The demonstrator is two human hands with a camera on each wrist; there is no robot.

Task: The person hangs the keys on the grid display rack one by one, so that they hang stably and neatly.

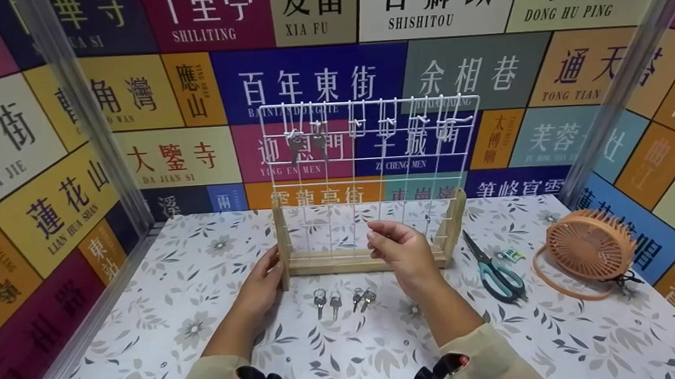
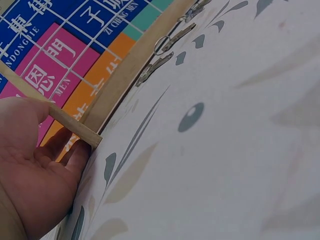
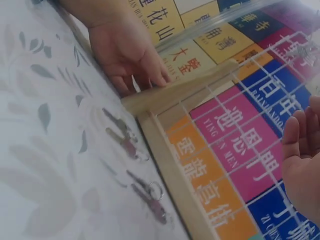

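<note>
A white wire grid rack (image 1: 366, 159) stands upright in a wooden base (image 1: 342, 265). My left hand (image 1: 265, 279) grips the base's left wooden foot (image 2: 75, 126), thumb on one side and fingers on the other. In front of the grid's lower part, my right hand (image 1: 403, 250) is raised with fingers loosely bent; nothing shows between them in the right wrist view. Keys (image 1: 296, 148) and more keys (image 1: 320, 146) hang from the two leftmost hooks. On the table before the base lie a left pair of keys (image 1: 336, 304) and a right pair of keys (image 1: 367, 299), with rings.
Bare white hooks (image 1: 389, 123) line the grid's upper right. Right of the rack lie teal-and-black scissors (image 1: 498, 279) and a small green-and-white packet (image 1: 511, 255). An orange fan (image 1: 590, 247) stands at the table's right edge. Panels printed with lettering enclose the floral-patterned tabletop (image 1: 324, 360).
</note>
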